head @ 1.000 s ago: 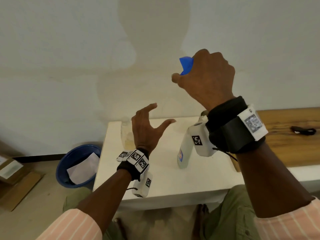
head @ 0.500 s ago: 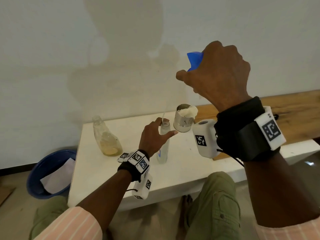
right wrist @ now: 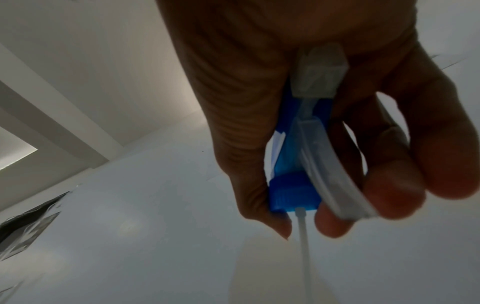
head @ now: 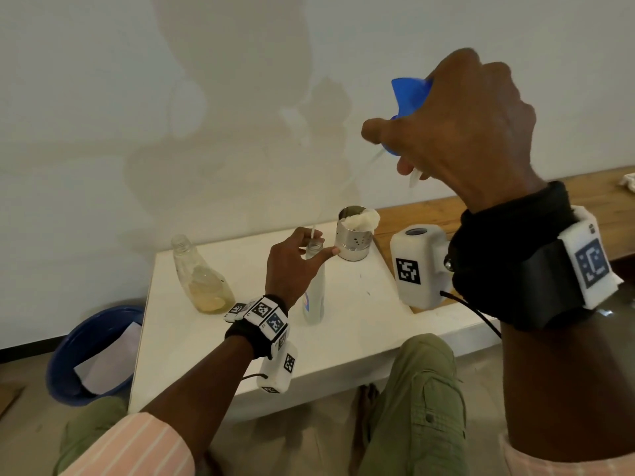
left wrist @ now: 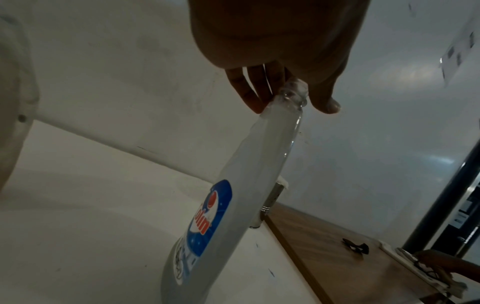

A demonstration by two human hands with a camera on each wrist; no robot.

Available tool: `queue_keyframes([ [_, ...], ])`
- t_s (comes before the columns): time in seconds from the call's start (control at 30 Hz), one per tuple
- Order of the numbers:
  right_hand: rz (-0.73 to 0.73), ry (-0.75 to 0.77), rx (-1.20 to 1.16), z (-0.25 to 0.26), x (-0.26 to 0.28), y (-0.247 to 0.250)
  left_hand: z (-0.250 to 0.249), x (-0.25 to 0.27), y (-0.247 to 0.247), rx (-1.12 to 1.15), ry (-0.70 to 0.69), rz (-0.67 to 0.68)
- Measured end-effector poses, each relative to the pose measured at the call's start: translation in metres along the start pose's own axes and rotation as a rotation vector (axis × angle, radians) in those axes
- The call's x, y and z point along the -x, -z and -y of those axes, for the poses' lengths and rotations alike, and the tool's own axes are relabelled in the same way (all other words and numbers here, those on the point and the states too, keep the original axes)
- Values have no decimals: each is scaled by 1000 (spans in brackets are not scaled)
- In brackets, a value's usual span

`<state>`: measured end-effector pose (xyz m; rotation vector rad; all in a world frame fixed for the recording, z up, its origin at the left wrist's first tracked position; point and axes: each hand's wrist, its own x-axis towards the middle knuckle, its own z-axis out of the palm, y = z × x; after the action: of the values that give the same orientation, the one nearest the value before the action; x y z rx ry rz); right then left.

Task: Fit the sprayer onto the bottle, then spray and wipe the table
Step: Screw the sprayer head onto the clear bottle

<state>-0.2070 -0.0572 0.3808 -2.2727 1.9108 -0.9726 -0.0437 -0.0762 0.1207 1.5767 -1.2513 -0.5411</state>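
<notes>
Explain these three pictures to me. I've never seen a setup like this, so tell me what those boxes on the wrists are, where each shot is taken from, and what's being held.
No machine here: a person works with bare hands. The white boxes strapped to the wrists are small cameras, and a third camera sits on the head.

The big picture is the head view, looking down at a white table. The left hand holds the neck of a clear bottle with a blue label, standing on the table. The right hand, raised high, grips a blue sprayer; its thin white tube reaches down to the bottle's mouth.

The left wrist picture looks along the left hand's fingers at that bottle. The right wrist picture looks at the sprayer from below.

Also on the table: an uncapped bottle with yellowish contents and a metal cup holding something white.
</notes>
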Motion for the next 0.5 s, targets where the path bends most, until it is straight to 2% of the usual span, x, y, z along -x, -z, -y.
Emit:
queue_keyframes([
  [0.27, 79, 33, 58, 3, 7, -20, 0, 2, 0, -23, -23, -8],
  [0.5, -12, 33, 12, 0, 3, -10, 3, 2, -3, -17, -27, -28],
])
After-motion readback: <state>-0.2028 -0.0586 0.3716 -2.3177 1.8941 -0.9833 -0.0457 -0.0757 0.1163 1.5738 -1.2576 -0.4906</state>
